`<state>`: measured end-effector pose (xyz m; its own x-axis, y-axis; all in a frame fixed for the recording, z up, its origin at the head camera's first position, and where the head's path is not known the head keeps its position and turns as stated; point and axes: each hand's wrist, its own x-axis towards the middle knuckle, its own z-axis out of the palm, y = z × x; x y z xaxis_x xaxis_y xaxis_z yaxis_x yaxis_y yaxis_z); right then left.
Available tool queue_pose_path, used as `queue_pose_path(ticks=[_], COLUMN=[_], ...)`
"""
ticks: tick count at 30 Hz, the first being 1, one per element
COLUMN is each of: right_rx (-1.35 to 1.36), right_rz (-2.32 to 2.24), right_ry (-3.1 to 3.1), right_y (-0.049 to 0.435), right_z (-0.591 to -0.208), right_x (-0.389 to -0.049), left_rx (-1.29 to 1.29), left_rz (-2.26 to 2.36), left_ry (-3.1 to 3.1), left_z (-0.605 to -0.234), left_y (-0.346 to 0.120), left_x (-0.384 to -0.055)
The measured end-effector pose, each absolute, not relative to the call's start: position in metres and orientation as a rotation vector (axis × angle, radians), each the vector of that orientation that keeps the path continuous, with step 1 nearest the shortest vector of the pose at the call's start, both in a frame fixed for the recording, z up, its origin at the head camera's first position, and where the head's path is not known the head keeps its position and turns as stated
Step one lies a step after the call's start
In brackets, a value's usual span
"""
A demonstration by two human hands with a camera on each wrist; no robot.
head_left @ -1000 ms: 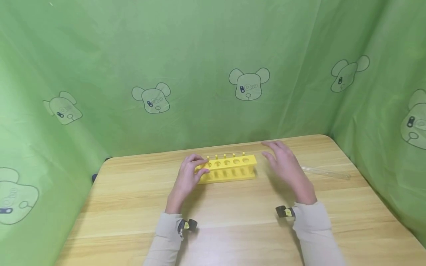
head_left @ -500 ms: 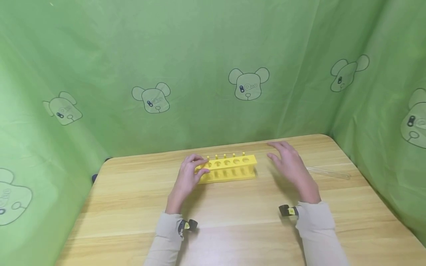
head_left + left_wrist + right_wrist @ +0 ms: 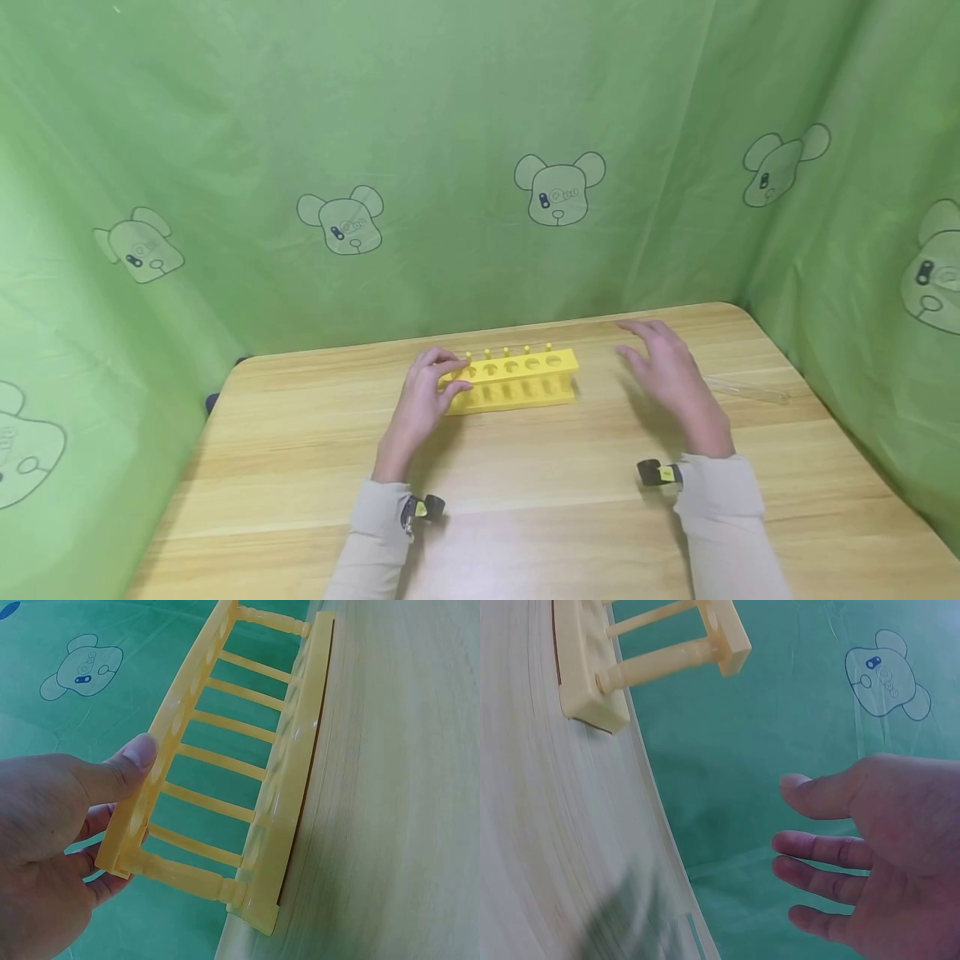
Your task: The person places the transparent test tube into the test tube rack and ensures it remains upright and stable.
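A yellow test tube rack [image 3: 517, 387] stands upright on the table, with a row of round holes along its top bar and a row of pegs behind. My left hand [image 3: 420, 400] grips the left end of its top bar; in the left wrist view the thumb lies on the near side of the rack [image 3: 281, 802] and fingers curl behind. To the right of the rack, my right hand [image 3: 671, 375] hovers over the table with fingers spread, holding nothing. A clear glass test tube [image 3: 750, 390] lies on the table just right of that hand, its left end hidden behind the wrist.
The wooden table [image 3: 525, 517] has rounded back corners. Green curtains [image 3: 450, 100] printed with bear heads hang close behind it and along both sides. Small cameras are strapped to both wrists.
My right hand has moved to the right, away from the rack and toward the test tube. The left hand and the rack have stayed in place.
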<state>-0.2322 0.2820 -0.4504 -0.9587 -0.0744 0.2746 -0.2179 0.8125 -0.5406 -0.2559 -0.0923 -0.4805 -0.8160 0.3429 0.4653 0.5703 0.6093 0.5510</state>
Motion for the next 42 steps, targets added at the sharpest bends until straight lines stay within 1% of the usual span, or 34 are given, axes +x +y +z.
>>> queue_pose_path(ticks=[22, 42], right_rx=[0.17, 0.128], right_rz=[0.89, 0.888], right_ry=[-2.758, -2.87], right_y=[0.305, 0.323], right_z=[-0.452, -0.462], right_x=[-0.227, -0.225], left_rx=[-0.731, -0.757], left_rz=[-1.038, -1.014], left_ry=[-2.523, -2.517], left_z=[-0.481, -0.482], left_y=[-0.092, -0.092], left_x=[-0.257, -0.258])
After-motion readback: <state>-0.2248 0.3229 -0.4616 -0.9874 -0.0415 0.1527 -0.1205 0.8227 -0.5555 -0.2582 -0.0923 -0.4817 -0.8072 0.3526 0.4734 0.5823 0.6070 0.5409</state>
